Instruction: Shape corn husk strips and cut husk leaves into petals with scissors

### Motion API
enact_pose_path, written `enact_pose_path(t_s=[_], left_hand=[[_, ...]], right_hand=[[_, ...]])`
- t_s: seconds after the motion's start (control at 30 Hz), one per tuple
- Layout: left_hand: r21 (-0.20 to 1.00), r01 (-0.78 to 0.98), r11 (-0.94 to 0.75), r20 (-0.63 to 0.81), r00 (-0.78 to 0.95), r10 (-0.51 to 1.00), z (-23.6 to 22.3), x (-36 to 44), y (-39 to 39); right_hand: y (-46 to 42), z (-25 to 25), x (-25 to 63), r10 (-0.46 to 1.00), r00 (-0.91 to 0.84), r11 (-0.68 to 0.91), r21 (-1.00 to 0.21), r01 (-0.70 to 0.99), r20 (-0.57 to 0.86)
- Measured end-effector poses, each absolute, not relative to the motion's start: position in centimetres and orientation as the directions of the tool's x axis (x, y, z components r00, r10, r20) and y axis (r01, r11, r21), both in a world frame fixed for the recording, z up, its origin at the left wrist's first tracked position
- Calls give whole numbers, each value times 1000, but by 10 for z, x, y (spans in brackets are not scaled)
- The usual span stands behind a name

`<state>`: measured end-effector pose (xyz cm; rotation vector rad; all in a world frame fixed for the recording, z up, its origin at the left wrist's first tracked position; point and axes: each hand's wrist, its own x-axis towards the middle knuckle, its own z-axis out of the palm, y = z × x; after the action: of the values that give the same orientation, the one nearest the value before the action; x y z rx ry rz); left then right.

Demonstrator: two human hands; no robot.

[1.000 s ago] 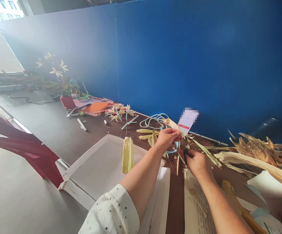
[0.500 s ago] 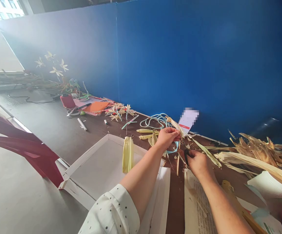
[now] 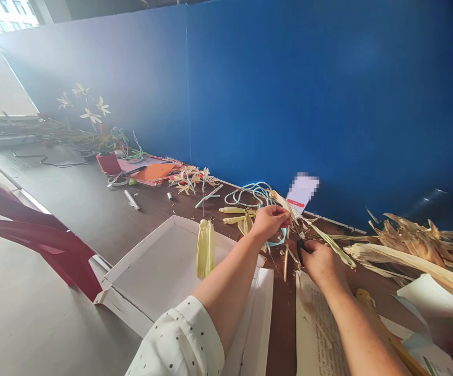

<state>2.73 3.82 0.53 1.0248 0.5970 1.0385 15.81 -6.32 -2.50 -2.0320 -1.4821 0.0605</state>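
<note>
Husk (image 3: 281, 200), pale: on my head view it is jutting past my left hand (image 3: 271, 223) over the bench (image 3: 152, 201), grip clamped on it. Scissors (image 3: 300, 252), black-handled: my right hand (image 3: 322, 265) is holding them, grip wrapped round the handle. Tray (image 3: 152, 277), white: lying left of both hands. Cord (image 3: 232, 201), pale blue: looping beyond.

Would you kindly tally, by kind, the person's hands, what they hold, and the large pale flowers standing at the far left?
Hands: 2, the left hand and the right hand
Pale husk piece, in the left: 1
Black-handled tool, in the right: 1
Large pale flowers: 4
Total: 8
</note>
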Motion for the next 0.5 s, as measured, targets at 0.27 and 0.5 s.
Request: enact_pose_path(t_s=[0.27,0.5], left_hand=[[895,-422,145,45,408,912,7,27,36],[899,-411,149,32,402,915,7,26,36]], right_hand=[[-61,-27,157,880,377,-183,-527,830,288],[-60,-28,157,880,368,-169,-527,833,299]])
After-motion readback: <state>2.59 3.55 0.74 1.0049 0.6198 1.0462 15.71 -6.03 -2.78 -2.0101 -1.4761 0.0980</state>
